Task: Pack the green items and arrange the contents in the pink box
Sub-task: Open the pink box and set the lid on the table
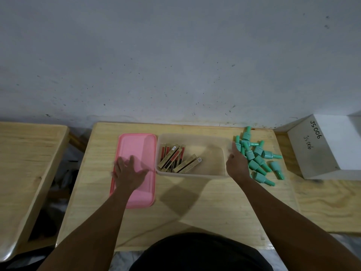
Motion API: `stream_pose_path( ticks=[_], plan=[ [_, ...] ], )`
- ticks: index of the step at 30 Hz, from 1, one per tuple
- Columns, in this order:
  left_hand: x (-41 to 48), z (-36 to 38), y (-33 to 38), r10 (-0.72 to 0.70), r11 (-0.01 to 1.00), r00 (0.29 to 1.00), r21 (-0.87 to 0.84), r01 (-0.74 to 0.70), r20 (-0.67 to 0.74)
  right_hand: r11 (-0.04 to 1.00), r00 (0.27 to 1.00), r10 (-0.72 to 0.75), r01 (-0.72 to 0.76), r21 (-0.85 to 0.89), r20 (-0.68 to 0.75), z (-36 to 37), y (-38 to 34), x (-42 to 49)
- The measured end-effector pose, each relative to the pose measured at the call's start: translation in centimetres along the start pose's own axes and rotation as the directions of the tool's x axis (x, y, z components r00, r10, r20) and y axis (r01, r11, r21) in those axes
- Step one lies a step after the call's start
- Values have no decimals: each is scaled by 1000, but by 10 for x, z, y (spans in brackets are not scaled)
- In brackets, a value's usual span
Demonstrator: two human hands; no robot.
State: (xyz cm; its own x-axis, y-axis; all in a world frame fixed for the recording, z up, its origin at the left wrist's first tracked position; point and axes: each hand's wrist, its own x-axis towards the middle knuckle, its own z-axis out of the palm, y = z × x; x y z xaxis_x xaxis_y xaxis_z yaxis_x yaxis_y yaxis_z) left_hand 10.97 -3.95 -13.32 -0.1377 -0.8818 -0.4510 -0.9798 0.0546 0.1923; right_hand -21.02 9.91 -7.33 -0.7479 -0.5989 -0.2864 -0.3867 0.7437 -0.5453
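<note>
A translucent box (222, 171) stands at the middle of the wooden table (195, 212) and holds several gold and red slim cartons (176, 159). Its pink lid (136, 145) lies flat just left of it. My left hand (129, 173) rests on the lid with fingers spread. A pile of several green bottles (257, 155) lies to the right of the box. My right hand (237, 163) reaches to the left edge of that pile, fingers stretched out against the bottles; whether it holds one I cannot tell.
A white box (332, 149) marked "JS006" stands at the far right. A second wooden table (25, 163) stands to the left across a gap. A grey wall (175, 55) rises directly behind the table.
</note>
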Motion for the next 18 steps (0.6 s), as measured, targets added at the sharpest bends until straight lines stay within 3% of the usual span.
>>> stream_pose_path(
  ticks=[3, 5, 8, 10, 13, 18],
  plan=[
    [2, -3, 5, -42, 998, 999, -36, 43, 31, 1000, 1000, 7, -7, 7, 5, 0, 0, 0],
    [1, -8, 13, -68, 991, 997, -117, 63, -37, 1000, 1000, -3, 3, 15, 3, 0, 1, 1],
    [-15, -17, 39, -58, 895, 975, -443, -44, -213, 1000, 1000, 8, -8, 11, 9, -1, 1, 1],
    [-26, -22, 57, 10, 812, 980, -571, -123, -198, 999, 999, 35, -35, 22, -8, -1, 2, 1],
    [-36, -25, 72, 116, 757, 977, -621, -204, -180, 999, 998, 28, -27, 22, -52, 2, 4, -1],
    [-39, -27, 80, 71, 775, 970, -600, -200, -232, 1000, 1000, 17, -16, 26, -12, -2, 7, 1]
  ],
)
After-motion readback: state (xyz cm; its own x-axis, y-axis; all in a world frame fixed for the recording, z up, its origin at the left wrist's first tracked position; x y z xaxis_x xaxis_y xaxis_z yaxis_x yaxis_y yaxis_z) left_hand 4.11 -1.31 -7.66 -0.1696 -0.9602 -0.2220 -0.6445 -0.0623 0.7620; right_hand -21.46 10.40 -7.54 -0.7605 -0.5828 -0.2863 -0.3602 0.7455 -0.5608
